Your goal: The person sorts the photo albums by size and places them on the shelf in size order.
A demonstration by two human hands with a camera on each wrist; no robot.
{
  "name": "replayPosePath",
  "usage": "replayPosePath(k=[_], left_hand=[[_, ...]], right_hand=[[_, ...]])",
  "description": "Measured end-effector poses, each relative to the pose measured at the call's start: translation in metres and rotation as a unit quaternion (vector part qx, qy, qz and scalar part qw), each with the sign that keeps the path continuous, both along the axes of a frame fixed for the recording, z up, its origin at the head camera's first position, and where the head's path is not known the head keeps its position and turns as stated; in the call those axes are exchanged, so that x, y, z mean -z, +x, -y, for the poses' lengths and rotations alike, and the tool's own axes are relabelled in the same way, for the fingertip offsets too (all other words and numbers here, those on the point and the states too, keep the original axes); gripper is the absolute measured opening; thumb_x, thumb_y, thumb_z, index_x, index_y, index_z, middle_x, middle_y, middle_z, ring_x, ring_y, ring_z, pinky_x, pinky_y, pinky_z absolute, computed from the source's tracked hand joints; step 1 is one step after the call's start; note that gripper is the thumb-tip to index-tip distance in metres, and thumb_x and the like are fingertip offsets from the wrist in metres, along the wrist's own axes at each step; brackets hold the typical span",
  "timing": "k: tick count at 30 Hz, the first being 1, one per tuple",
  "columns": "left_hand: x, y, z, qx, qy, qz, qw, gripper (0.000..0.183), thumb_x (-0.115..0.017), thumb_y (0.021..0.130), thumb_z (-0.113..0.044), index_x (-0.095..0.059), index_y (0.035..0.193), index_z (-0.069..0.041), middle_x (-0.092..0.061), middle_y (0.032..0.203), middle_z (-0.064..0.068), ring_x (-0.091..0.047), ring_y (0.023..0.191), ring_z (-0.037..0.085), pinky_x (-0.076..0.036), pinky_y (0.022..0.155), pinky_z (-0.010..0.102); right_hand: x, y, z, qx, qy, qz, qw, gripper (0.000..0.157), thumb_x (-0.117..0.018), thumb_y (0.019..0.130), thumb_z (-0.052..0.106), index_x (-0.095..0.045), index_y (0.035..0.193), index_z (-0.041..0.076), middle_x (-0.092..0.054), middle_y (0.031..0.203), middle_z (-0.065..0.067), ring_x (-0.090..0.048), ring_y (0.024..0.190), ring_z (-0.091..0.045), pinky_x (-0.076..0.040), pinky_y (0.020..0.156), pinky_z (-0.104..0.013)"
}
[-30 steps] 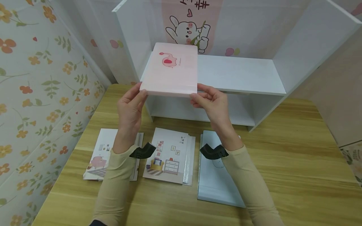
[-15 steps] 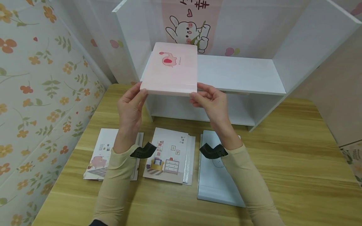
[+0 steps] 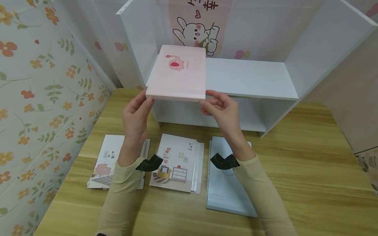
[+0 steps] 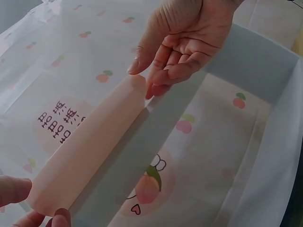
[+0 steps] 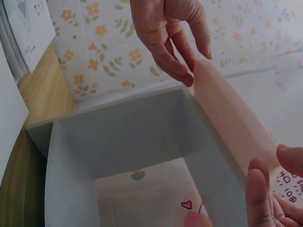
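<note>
A pink book with a red elephant on its cover lies flat over the left part of the white shelf board, its spine towards me and jutting past the front edge. My left hand holds the spine's left corner between thumb and fingers. At the right corner my right hand has its thumb at the spine and its forefinger along the side. In the left wrist view the spine runs between both hands; the right wrist view shows the left fingertips at its far end.
On the wooden table, in front of the shelf, lie a white book with a pig, a white book with a furniture picture and a light blue book. Shelf side panels rise on both sides. A patterned curtain hangs left.
Both hands have shifted slightly towards me along the book's corners, the thumbs now lower at the spine. The pink book stays almost where it was.
</note>
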State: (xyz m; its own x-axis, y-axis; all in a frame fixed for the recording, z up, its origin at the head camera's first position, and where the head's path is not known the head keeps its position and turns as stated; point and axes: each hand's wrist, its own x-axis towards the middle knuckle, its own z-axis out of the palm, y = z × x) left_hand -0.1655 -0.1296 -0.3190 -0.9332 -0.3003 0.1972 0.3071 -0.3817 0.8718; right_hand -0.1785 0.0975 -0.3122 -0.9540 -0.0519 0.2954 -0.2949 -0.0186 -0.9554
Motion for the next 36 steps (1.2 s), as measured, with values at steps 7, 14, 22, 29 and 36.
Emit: replayPosePath(k=[7,14,22,29,36], left_hand=[[0.006,0.010,0.000,0.006,-0.023,0.016,0.9996,0.035,-0.057,0.091,0.001,-0.055,0.125,0.005,-0.063,0.109,0.006,-0.062,0.103,0.020,-0.043,0.097,0.030],[0.011,0.018,0.000,0.014,-0.018,0.024,0.9995,0.028,-0.058,0.089,0.003,-0.061,0.117,0.005,-0.064,0.110,0.009,-0.063,0.099,0.019,-0.044,0.096,0.030],[0.018,0.024,-0.005,0.027,0.000,0.048,0.9985,0.027,-0.056,0.089,0.007,-0.060,0.115,0.007,-0.066,0.103,0.007,-0.065,0.096,0.018,-0.047,0.092,0.028],[0.023,0.033,-0.011,0.049,-0.023,0.070,0.9961,0.032,-0.054,0.090,0.007,-0.053,0.121,0.013,-0.065,0.104,0.008,-0.064,0.098,0.016,-0.046,0.093,0.027],[0.034,0.044,-0.017,0.088,-0.041,0.088,0.9914,0.034,-0.055,0.090,0.007,-0.051,0.123,0.013,-0.063,0.111,0.013,-0.063,0.100,0.016,-0.045,0.095,0.028]], right_hand=[[0.005,0.005,-0.006,-0.003,-0.006,0.005,1.000,0.039,-0.066,0.084,-0.001,-0.056,0.121,-0.008,-0.067,0.080,0.001,-0.067,0.070,-0.011,-0.056,0.069,-0.026],[0.009,0.012,-0.011,-0.002,-0.007,0.020,1.000,0.037,-0.066,0.084,-0.001,-0.057,0.119,-0.008,-0.068,0.080,-0.002,-0.067,0.069,-0.012,-0.056,0.068,-0.027],[0.015,0.022,-0.019,-0.004,-0.010,0.020,1.000,0.035,-0.067,0.083,-0.001,-0.058,0.116,-0.008,-0.067,0.080,-0.005,-0.067,0.070,-0.013,-0.056,0.067,-0.028],[0.020,0.030,-0.028,-0.005,-0.006,0.020,1.000,0.037,-0.070,0.082,0.005,-0.059,0.115,-0.008,-0.067,0.082,-0.012,-0.067,0.069,-0.017,-0.056,0.067,-0.029],[0.026,0.036,-0.033,-0.008,0.004,0.028,1.000,0.036,-0.070,0.083,0.005,-0.059,0.114,-0.009,-0.066,0.082,-0.010,-0.067,0.070,-0.018,-0.056,0.069,-0.033]])
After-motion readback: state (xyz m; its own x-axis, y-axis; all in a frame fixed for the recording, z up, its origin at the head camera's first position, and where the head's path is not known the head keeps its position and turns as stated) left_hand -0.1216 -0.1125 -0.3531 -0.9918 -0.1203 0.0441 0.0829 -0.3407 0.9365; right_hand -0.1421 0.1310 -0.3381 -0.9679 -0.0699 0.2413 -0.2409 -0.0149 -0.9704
